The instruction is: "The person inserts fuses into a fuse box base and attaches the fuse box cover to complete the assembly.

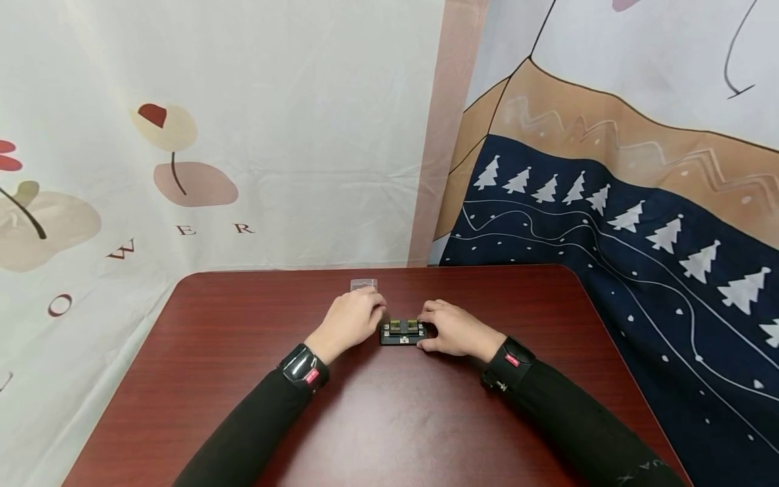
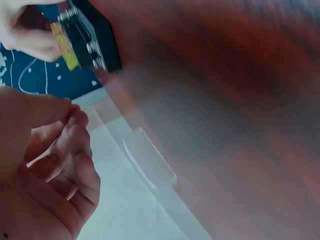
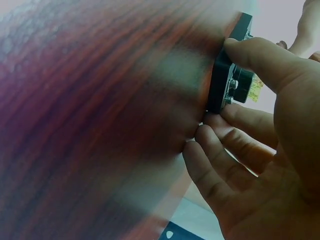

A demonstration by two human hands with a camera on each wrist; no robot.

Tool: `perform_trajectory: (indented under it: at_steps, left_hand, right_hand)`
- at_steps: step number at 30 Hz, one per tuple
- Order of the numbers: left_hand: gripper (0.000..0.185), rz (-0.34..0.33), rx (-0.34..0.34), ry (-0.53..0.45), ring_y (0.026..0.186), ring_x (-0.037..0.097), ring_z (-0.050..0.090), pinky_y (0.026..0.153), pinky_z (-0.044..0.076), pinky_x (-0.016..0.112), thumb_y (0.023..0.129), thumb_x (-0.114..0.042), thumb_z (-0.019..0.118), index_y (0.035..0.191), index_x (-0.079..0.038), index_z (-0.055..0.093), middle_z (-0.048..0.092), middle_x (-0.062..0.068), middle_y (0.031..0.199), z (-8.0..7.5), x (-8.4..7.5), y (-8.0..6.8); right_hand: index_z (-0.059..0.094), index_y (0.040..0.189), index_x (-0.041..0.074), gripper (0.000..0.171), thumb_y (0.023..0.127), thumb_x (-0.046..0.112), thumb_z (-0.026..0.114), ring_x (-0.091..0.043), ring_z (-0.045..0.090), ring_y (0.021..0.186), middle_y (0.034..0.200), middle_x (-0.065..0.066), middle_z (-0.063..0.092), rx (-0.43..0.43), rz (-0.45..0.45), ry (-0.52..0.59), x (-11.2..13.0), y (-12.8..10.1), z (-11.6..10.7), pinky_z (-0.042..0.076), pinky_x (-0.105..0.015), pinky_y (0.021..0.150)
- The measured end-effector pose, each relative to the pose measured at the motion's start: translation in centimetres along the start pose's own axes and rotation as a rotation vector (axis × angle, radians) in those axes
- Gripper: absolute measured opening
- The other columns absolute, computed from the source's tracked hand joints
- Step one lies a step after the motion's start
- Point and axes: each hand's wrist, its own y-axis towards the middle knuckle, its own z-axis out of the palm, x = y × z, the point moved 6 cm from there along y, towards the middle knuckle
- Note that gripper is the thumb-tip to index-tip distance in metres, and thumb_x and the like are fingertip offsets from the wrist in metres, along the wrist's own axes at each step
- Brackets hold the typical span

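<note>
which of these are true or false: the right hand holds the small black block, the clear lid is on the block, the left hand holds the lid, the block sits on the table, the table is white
1. The right hand holds the small black block. True: thumb and fingers pinch its end in the right wrist view.
2. The clear lid is on the block. False: it lies on the table behind the left hand, apart from the block.
3. The left hand holds the lid. False: its fingers curl loosely around nothing, beside the block's left end.
4. The block sits on the table. True.
5. The table is white. False: it is dark reddish wood.
</note>
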Motion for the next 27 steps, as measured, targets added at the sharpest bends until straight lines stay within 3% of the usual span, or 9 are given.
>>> perform_trajectory:
  at_steps: [8, 13, 18, 27]
  left_hand:
    - [0.018, -0.071, -0.07, 0.013, 0.099, 0.022, 0.074, 0.077, 0.066, 0.047, 0.102, -0.017, 0.073, 0.118, -0.013, 0.081, 0.073, 0.001, 0.108, -1.4, 2.7, 0.9]
    - [0.024, -0.085, -0.083, 0.02, 0.109, 0.028, 0.076, 0.086, 0.067, 0.051, 0.102, -0.019, 0.077, 0.124, -0.01, 0.08, 0.076, 0.005, 0.116, -1.9, 3.9, 1.5]
    - [0.03, -0.098, -0.049, 0.028, 0.119, 0.032, 0.075, 0.093, 0.065, 0.054, 0.103, -0.023, 0.078, 0.13, -0.009, 0.078, 0.077, 0.008, 0.126, -1.8, 4.9, 2.0]
    - [0.038, -0.129, 0.021, 0.011, 0.122, 0.033, 0.074, 0.099, 0.063, 0.052, 0.103, -0.027, 0.08, 0.135, -0.006, 0.076, 0.077, 0.01, 0.128, -0.2, 6.7, 2.1]
  right_hand:
    - [0.077, 0.134, 0.008, 0.051, 0.096, 0.041, 0.086, -0.016, 0.06, 0.111, 0.12, 0.0, 0.067, 0.009, 0.005, -0.007, 0.0, -0.1, -0.2, 0.057, -0.04, 0.101]
    - [0.076, 0.136, 0.008, 0.052, 0.096, 0.041, 0.085, -0.016, 0.06, 0.112, 0.122, -0.001, 0.067, 0.01, 0.008, -0.01, -0.1, -0.1, -0.2, 0.057, -0.041, 0.101]
    - [0.076, 0.136, 0.008, 0.053, 0.096, 0.042, 0.085, -0.016, 0.06, 0.111, 0.122, -0.001, 0.067, 0.014, 0.015, -0.017, -0.1, 0.0, 0.0, 0.057, -0.04, 0.101]
    - [0.077, 0.134, 0.006, 0.052, 0.095, 0.039, 0.087, -0.016, 0.061, 0.111, 0.119, -0.001, 0.067, -0.005, -0.004, -0.01, 0.2, -0.2, -0.1, 0.058, -0.041, 0.099]
